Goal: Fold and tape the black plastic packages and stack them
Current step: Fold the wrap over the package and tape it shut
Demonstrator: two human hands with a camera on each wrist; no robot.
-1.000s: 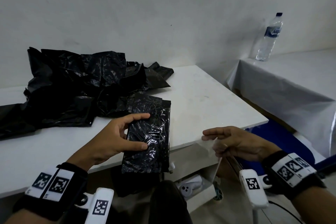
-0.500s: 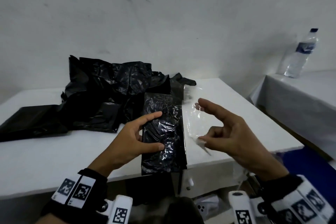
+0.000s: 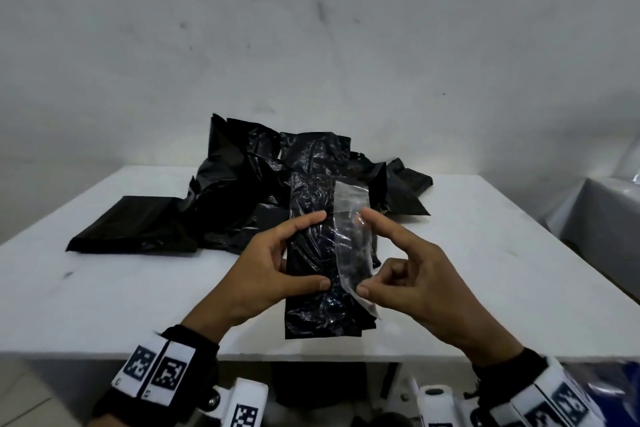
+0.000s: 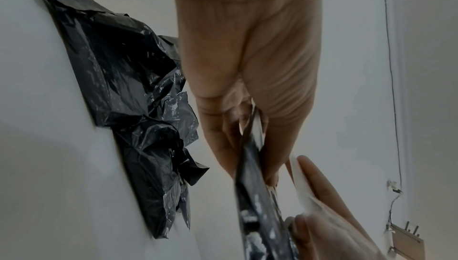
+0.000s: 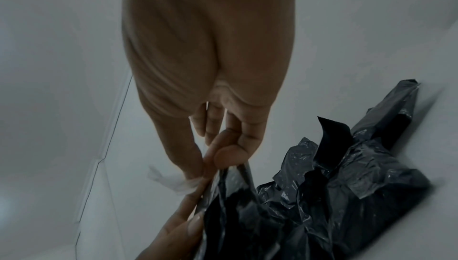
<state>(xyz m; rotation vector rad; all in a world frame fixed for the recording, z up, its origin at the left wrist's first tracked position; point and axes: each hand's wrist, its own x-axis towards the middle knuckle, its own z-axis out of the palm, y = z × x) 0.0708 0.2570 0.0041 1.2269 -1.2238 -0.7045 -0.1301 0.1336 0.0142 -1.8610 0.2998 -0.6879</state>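
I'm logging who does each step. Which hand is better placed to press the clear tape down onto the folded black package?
Probably the right hand: it already pinches the clear tape strip stretched over the folded black package. The left hand is busy gripping that package's left edge to steady it.

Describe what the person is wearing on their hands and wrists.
Both hands are bare: the left hand and the right hand wear no gloves. Each wrist carries a black band with white square tags printed in black block patterns. A white camera unit with a similar tag hangs below each wrist.
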